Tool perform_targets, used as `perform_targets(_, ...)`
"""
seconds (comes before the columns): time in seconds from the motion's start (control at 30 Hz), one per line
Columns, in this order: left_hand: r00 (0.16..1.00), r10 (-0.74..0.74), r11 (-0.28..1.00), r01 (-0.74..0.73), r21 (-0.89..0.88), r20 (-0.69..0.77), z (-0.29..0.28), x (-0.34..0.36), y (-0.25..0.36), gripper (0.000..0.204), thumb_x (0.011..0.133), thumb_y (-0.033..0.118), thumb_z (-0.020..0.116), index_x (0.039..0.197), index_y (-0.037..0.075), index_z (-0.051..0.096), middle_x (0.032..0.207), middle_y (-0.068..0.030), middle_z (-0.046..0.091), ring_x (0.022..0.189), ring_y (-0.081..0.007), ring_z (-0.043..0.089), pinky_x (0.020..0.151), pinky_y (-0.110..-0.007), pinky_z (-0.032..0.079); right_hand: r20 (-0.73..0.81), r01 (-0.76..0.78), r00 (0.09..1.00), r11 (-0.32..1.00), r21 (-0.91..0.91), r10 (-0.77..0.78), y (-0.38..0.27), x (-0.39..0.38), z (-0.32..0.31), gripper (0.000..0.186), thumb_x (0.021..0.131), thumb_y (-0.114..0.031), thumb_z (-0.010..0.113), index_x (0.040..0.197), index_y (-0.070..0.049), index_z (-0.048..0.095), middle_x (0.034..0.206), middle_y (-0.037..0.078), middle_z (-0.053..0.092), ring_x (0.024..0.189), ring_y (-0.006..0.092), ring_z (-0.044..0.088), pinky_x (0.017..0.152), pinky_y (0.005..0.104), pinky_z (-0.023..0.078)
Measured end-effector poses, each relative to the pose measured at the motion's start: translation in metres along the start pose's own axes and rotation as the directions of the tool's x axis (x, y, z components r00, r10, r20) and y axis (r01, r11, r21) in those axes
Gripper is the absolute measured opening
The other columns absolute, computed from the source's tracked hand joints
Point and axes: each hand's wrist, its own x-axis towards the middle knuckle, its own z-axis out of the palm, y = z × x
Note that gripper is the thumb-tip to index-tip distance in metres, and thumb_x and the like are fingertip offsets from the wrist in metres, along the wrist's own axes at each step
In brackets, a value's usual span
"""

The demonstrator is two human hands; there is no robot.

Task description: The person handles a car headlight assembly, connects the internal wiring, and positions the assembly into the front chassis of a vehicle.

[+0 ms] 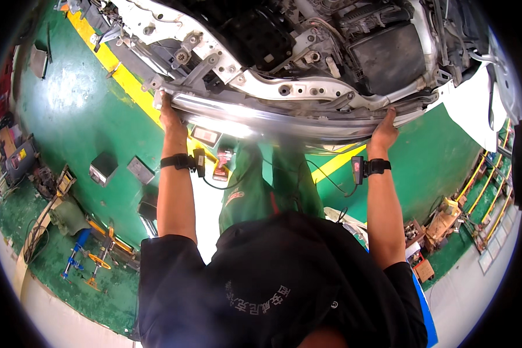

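Note:
A long, shiny metal bumper beam [284,122] spans the front of a car whose hood area is open. My left hand [171,116] is closed around its left end, the thumb lying upward along the edge. Near the other end, my right hand [384,133] grips it from below and outside, with most fingers hidden beneath. Just behind the beam runs the car's white front crossmember [261,86]. The beam lies close along it; whether they touch, I cannot tell. Each wrist wears a black strap with a small cabled device.
A red and grey power tool [221,165] is below the beam, by my legs. Dark boxes [103,168] sit on the green floor at left, near a blue and yellow tool [95,261]. At right are cardboard boxes [443,217] and yellow rails [493,185].

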Motion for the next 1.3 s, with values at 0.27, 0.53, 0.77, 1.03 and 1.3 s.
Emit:
perform_targets(0.27,0.995,0.024,0.999,-0.019,-0.05,0.098,-0.005,-0.011,0.001,0.065,0.097,0.053,0.057,0.136,0.001,0.053,0.131,-0.0128,0.06,0.115,-0.0272,0.061,0.099,-0.042,0.05,-0.053,-0.015,0.999,1.0,-0.01,0.014,0.016,0.016,-0.001,0.092,0.085,-0.062,0.066,0.108,0.027,0.055,0.108,0.031,0.065,0.093,0.0336,0.063,0.088,0.0398,0.049)
perform_targets(0.53,0.996,-0.033,0.99,0.045,0.133,-0.087,0.018,-0.012,0.008,0.062,0.098,0.056,0.052,0.139,0.01,0.05,0.134,-0.0143,0.058,0.118,-0.0314,0.059,0.102,-0.049,0.047,-0.097,-0.028,0.995,0.998,-0.054,0.023,0.015,0.012,-0.002,0.094,0.085,-0.067,0.063,0.096,0.027,0.058,0.102,0.032,0.067,0.089,0.037,0.064,0.084,0.0429,0.049)
perform_targets(0.77,0.977,0.034,0.999,-0.032,-0.01,0.208,0.003,-0.002,0.002,0.051,0.104,0.047,0.041,0.135,0.009,0.05,0.123,-0.0145,0.06,0.113,-0.0319,0.06,0.102,-0.049,0.048,-0.169,0.003,0.984,0.955,-0.296,-0.056,0.018,0.014,0.008,0.099,0.083,-0.07,0.062,0.114,0.023,0.047,0.106,0.038,0.063,0.101,0.0478,0.063,0.091,0.0469,0.049)
perform_targets(1.03,0.976,-0.031,0.996,0.012,0.09,0.217,-0.01,-0.002,0.013,0.064,0.099,0.06,0.043,0.145,0.016,0.045,0.148,-0.0129,0.044,0.135,-0.0401,0.042,0.108,-0.066,0.035,-0.165,-0.036,0.986,0.975,-0.219,-0.001,-0.009,-0.011,0.004,0.1,0.085,-0.061,0.068,0.123,0.027,0.04,0.117,0.04,0.059,0.111,0.0472,0.06,0.097,0.0438,0.047)
perform_targets(1.3,1.0,-0.01,0.969,0.014,0.245,-0.018,0.024,-0.032,0.018,0.065,0.096,0.064,0.045,0.147,0.023,0.045,0.152,-0.0067,0.041,0.139,-0.0394,0.037,0.106,-0.065,0.037,-0.141,-0.029,0.99,0.984,-0.177,0.003,0.0,-0.008,0.005,0.1,0.087,-0.06,0.066,0.123,0.027,0.035,0.114,0.042,0.058,0.108,0.0486,0.062,0.094,0.046,0.05)
